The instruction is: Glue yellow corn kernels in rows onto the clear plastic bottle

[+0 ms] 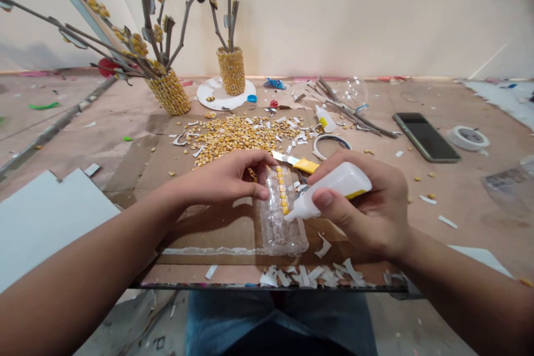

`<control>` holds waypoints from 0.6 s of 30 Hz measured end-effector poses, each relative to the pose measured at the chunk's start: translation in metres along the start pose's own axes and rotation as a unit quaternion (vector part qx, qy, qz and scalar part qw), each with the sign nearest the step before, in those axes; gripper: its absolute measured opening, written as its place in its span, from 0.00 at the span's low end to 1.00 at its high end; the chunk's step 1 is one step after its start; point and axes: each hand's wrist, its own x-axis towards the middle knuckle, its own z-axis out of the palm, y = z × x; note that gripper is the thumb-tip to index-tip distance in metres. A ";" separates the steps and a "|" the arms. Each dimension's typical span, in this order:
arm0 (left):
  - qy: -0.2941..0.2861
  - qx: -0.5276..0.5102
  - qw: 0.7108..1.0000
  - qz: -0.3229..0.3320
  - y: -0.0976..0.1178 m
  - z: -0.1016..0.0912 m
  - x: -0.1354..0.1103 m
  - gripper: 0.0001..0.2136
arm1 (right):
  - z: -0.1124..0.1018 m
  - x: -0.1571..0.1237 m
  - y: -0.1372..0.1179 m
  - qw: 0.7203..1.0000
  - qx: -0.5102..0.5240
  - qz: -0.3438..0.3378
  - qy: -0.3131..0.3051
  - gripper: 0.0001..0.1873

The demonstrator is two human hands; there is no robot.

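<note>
On the cardboard in front of me lies a clear plastic bottle [279, 233], a single row of corn kernels [282, 192] stuck along its upper side. My left hand [236, 175] is closed round its far left end, with the fingertips partly hidden. Gripped in my right hand [367, 206] is a white squeeze glue bottle [340, 181], tilted down to the left. Its nozzle tip touches or nearly touches the plastic beside the nearest kernel. A yellow utility knife [304, 165] with its blade out lies just beyond, close to a loose heap of corn kernels [233, 136].
Two kernel-covered vases [231, 69] with twigs stand at the back, one on a white disc [204, 89]. A tape ring [331, 146], a second glue bottle [325, 119], bare twigs [354, 114], a phone [425, 136] and a tape roll [468, 137] lie rightward. Paper scraps [308, 276] line the front edge.
</note>
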 end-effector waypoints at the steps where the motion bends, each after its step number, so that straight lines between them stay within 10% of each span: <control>1: 0.000 0.001 1.000 0.000 0.000 0.000 0.000 0.20 | 0.001 0.000 0.001 1.000 0.005 0.008 -0.001 0.16; 18: -0.006 -0.014 1.000 0.003 0.000 -0.004 0.000 0.16 | 0.002 -0.002 0.029 0.996 0.061 0.064 -0.031 0.09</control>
